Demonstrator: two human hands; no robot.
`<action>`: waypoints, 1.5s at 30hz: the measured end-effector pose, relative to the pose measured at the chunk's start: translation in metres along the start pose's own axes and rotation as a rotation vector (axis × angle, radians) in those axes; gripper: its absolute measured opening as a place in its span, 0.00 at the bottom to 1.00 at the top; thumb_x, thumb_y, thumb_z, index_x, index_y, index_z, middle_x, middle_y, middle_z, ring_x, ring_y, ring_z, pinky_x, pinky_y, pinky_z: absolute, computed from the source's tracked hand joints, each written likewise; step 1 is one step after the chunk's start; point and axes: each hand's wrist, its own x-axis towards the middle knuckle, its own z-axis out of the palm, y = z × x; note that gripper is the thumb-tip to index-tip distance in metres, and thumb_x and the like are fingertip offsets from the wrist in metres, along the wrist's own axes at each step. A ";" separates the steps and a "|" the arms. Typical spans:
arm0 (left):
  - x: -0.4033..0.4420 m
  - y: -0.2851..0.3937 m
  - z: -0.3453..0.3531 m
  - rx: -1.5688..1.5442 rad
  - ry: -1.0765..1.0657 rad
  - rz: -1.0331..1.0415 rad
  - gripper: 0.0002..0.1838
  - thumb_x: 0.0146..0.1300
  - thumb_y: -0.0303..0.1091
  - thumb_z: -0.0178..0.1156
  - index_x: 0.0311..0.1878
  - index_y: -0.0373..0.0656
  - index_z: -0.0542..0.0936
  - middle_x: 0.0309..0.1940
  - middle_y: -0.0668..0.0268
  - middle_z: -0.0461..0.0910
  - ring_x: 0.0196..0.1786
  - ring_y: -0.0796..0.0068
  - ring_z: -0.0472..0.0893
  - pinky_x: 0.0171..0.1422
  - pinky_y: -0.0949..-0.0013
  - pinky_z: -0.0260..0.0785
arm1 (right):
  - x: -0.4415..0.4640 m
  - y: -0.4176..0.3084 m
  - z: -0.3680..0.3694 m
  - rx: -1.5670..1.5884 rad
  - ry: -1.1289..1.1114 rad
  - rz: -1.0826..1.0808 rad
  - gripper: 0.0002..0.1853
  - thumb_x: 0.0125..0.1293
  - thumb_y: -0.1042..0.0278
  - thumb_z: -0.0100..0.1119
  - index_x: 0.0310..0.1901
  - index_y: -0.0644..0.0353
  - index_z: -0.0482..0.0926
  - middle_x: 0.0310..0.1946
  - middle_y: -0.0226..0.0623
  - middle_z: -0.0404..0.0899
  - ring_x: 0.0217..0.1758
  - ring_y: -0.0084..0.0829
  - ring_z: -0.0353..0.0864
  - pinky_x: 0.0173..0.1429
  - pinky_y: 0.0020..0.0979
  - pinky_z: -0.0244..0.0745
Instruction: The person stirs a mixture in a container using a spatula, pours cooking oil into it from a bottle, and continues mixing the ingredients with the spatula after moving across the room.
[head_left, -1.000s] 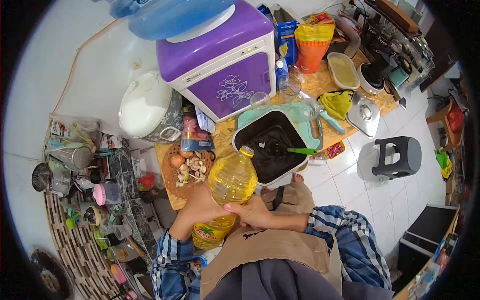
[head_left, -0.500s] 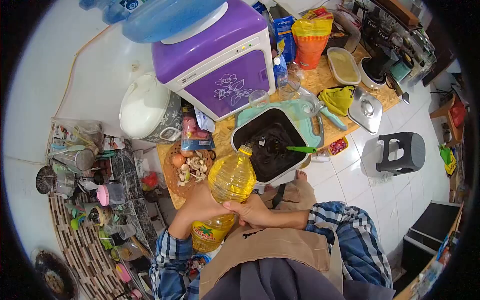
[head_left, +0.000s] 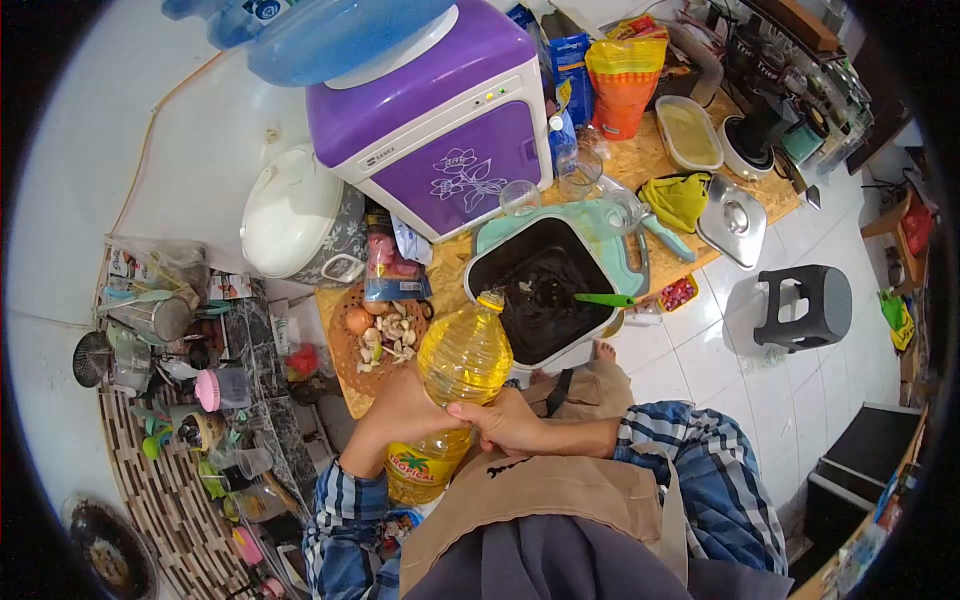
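Observation:
My left hand (head_left: pixel 402 408) and my right hand (head_left: pixel 503 420) are both wrapped around a large clear bottle of yellow cooking oil (head_left: pixel 462 355). The bottle is tilted, its yellow-ringed neck pointing away from me at the near-left rim of a deep rectangular container (head_left: pixel 590 330) with a dark inside. Whether oil runs out of the mouth I cannot tell. A green-handled utensil (head_left: pixel 604 299) rests across the container's right rim. Beyond my left hand lies a round woven mat (head_left: pixel 349 378) bearing garlic cloves (head_left: pixel 392 335) and onions (head_left: pixel 358 320).
A purple water dispenser (head_left: pixel 430 150) stands behind the container, beside a white-lidded pot (head_left: pixel 290 215). On the right of the wooden table are a blue-handled knife (head_left: pixel 668 238), a yellow cloth (head_left: pixel 676 200) and a metal lid (head_left: pixel 733 222). A dark plastic stool (head_left: pixel 808 305) is on the floor.

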 end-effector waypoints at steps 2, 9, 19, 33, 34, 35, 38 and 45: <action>0.000 0.004 0.000 -0.013 0.020 0.031 0.32 0.38 0.43 0.69 0.49 0.39 0.75 0.43 0.57 0.79 0.46 0.60 0.79 0.50 0.65 0.69 | 0.004 0.007 -0.001 0.007 -0.003 -0.011 0.26 0.54 0.43 0.63 0.37 0.64 0.79 0.19 0.33 0.76 0.11 0.18 0.69 0.13 0.22 0.63; 0.000 0.001 0.001 -0.023 0.018 0.013 0.30 0.38 0.42 0.68 0.48 0.40 0.76 0.43 0.57 0.79 0.46 0.61 0.79 0.51 0.65 0.69 | 0.006 0.007 0.000 0.017 -0.007 -0.037 0.28 0.54 0.43 0.63 0.40 0.64 0.79 0.22 0.34 0.77 0.11 0.18 0.69 0.13 0.22 0.64; 0.002 0.005 -0.003 -0.013 0.002 0.012 0.30 0.38 0.42 0.68 0.48 0.40 0.76 0.43 0.57 0.80 0.46 0.62 0.80 0.50 0.65 0.69 | 0.007 0.003 -0.001 0.017 0.001 -0.038 0.27 0.53 0.44 0.64 0.37 0.66 0.79 0.19 0.34 0.76 0.12 0.19 0.69 0.13 0.23 0.64; 0.006 0.000 -0.004 0.047 0.154 0.071 0.43 0.36 0.44 0.72 0.58 0.39 0.67 0.50 0.55 0.76 0.51 0.59 0.77 0.53 0.63 0.69 | 0.004 -0.016 0.000 -0.080 0.027 -0.091 0.25 0.52 0.52 0.68 0.41 0.67 0.78 0.25 0.37 0.80 0.18 0.23 0.75 0.22 0.26 0.72; 0.007 0.000 -0.004 0.065 0.171 0.105 0.43 0.36 0.44 0.72 0.58 0.38 0.67 0.50 0.55 0.75 0.51 0.59 0.77 0.53 0.63 0.69 | 0.006 -0.016 0.000 -0.097 0.051 -0.195 0.26 0.50 0.52 0.69 0.42 0.68 0.77 0.28 0.39 0.80 0.23 0.26 0.77 0.27 0.28 0.74; 0.006 -0.006 -0.004 0.057 0.198 0.138 0.44 0.35 0.44 0.73 0.58 0.38 0.66 0.50 0.55 0.75 0.51 0.60 0.77 0.54 0.63 0.68 | 0.007 -0.015 0.002 -0.115 0.076 -0.299 0.27 0.49 0.52 0.70 0.42 0.68 0.77 0.32 0.41 0.81 0.27 0.29 0.79 0.32 0.30 0.75; 0.006 -0.017 -0.002 0.003 0.307 0.237 0.45 0.34 0.43 0.75 0.58 0.36 0.66 0.50 0.56 0.75 0.51 0.62 0.77 0.55 0.63 0.68 | 0.015 -0.015 0.002 -0.255 0.143 -0.519 0.32 0.45 0.53 0.72 0.46 0.69 0.75 0.40 0.46 0.80 0.41 0.37 0.81 0.45 0.33 0.74; 0.006 -0.079 0.028 -0.332 0.402 0.238 0.37 0.39 0.37 0.74 0.55 0.41 0.70 0.49 0.62 0.76 0.51 0.69 0.75 0.56 0.63 0.68 | 0.026 -0.037 -0.005 -0.709 0.155 -0.518 0.34 0.39 0.55 0.75 0.44 0.71 0.72 0.36 0.55 0.78 0.42 0.48 0.79 0.46 0.37 0.73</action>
